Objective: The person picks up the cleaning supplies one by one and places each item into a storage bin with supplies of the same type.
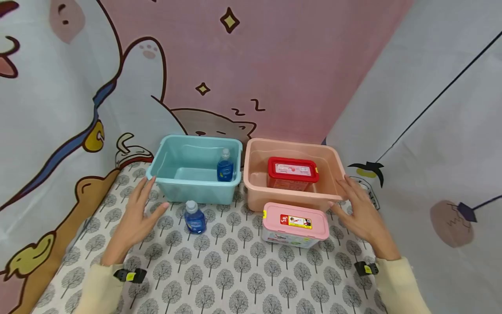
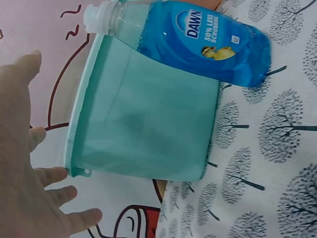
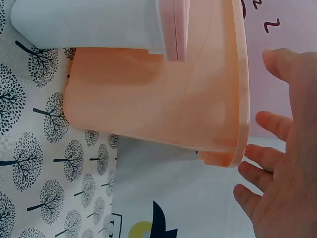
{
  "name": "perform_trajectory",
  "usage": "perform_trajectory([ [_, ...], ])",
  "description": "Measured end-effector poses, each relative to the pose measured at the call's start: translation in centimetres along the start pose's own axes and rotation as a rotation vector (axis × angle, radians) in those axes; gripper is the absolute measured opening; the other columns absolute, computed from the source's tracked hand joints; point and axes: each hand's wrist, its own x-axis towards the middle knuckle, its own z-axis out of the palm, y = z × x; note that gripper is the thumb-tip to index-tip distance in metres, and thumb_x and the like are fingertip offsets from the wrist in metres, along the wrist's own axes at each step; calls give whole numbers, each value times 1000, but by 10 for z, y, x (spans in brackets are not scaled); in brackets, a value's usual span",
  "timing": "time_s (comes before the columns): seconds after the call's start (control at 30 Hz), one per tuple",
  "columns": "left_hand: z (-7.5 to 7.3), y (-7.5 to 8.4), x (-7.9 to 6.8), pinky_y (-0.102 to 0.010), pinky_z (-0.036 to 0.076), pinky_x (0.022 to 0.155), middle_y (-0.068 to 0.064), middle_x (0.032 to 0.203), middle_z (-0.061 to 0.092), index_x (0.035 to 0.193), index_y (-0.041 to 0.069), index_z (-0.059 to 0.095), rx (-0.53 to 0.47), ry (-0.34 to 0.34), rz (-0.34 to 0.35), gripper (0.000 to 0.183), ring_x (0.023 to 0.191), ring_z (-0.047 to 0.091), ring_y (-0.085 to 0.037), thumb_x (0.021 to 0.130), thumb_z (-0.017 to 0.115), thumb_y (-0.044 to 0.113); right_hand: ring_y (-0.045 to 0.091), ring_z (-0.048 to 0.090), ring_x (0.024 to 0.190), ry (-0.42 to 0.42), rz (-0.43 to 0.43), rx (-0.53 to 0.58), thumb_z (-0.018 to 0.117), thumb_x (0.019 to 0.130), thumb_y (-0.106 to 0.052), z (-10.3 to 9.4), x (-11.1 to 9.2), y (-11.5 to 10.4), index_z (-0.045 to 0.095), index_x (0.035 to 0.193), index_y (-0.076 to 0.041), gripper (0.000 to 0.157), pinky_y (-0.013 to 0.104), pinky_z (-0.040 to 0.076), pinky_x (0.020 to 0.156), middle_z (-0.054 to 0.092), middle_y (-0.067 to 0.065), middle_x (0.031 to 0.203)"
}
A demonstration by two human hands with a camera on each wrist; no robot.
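Note:
My left hand (image 1: 135,216), fingers spread and holding nothing, hovers by the front left corner of the teal bin (image 1: 200,192). To its right a blue dish soap bottle (image 1: 195,220) stands on the cloth; its Dawn label faces the left wrist view. A second blue bottle (image 1: 225,168) stands inside the teal bin at the right. My right hand (image 1: 362,213) is spread too, with its fingertips right at the right rim of the peach bin (image 1: 290,146). Inside that bin sits a red lidded tub (image 1: 292,174). A white tub with a pink lid (image 1: 296,222) stands in front of it.
The two bins stand side by side at the back of the table, which wears a tree-print cloth (image 1: 223,279). Behind them hangs a pink cartoon curtain (image 1: 298,65), and a pale curtain (image 1: 439,144) borders the right side.

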Motion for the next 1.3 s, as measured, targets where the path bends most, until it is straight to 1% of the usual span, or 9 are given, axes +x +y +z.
perform_trajectory([
  [0.1, 2, -4, -4, -88, 20, 104, -14, 174, 6, 166, 25, 13, -50, 23, -3, 86, 154, 12, -55, 100, 67, 37, 47, 19, 155, 2, 2, 14, 69, 95, -44, 1, 1, -1, 35, 161, -19, 79, 87, 24, 103, 20, 13, 172],
  [0.23, 8, -9, -9, -86, 16, 109, -16, 173, 10, 166, 25, 13, -111, 41, -5, 88, 154, 13, -53, 99, 69, 33, 50, 26, 152, 36, -10, 28, 70, 96, -42, 4, 1, -2, 40, 158, -14, 75, 85, 27, 104, 29, 16, 168],
  [0.37, 17, -13, -15, -83, 16, 112, -17, 173, 10, 166, 28, 8, -129, 20, -29, 89, 155, 14, -52, 100, 68, 34, 52, 35, 146, 85, -29, 34, 72, 95, -38, 6, 0, 0, 48, 152, -9, 68, 83, 32, 103, 39, 21, 162],
  [0.5, 28, -17, -18, -83, 19, 110, -19, 172, 12, 166, 30, 8, -152, -9, -53, 87, 154, 15, -54, 101, 66, 35, 51, 45, 138, 155, -71, 23, 76, 93, -29, 8, 0, 3, 57, 143, -4, 60, 79, 37, 102, 50, 24, 152],
  [0.6, 35, -19, -19, -83, 21, 110, -20, 171, 13, 166, 25, 10, -171, -30, -55, 86, 153, 16, -55, 102, 65, 35, 48, 52, 131, 207, -98, 12, 79, 90, -22, 10, -1, 5, 64, 134, -3, 50, 76, 42, 101, 59, 24, 142],
  [0.7, 42, -19, -19, -80, 25, 111, -20, 171, 14, 166, 19, 12, -196, -42, -42, 85, 153, 18, -54, 102, 65, 33, 44, 55, 126, 234, -106, 0, 81, 89, -19, 12, -2, 5, 69, 125, -2, 41, 73, 46, 99, 65, 22, 133],
  [0.83, 50, -17, -18, -76, 29, 112, -22, 170, 17, 166, 15, 14, -222, -56, -32, 82, 152, 22, -52, 103, 64, 31, 40, 58, 119, 247, -106, -9, 83, 87, -16, 14, -2, 6, 72, 118, -3, 36, 70, 49, 98, 70, 20, 125],
  [1.03, 57, -13, -15, -74, 28, 115, -20, 169, 22, 166, 17, 16, -222, -98, -53, 80, 152, 25, -51, 104, 61, 38, 37, 59, 112, 261, -118, -7, 84, 85, -15, 13, 2, 4, 74, 111, -3, 31, 69, 51, 95, 73, 18, 114],
  [1.3, 68, -12, -11, -72, 31, 115, -22, 168, 26, 164, 11, 23, -257, -122, -44, 80, 151, 28, -48, 101, 66, 37, 39, 58, 111, 269, -126, 18, 84, 85, -14, 12, 3, 4, 74, 108, -2, 29, 71, 51, 93, 73, 19, 110],
])
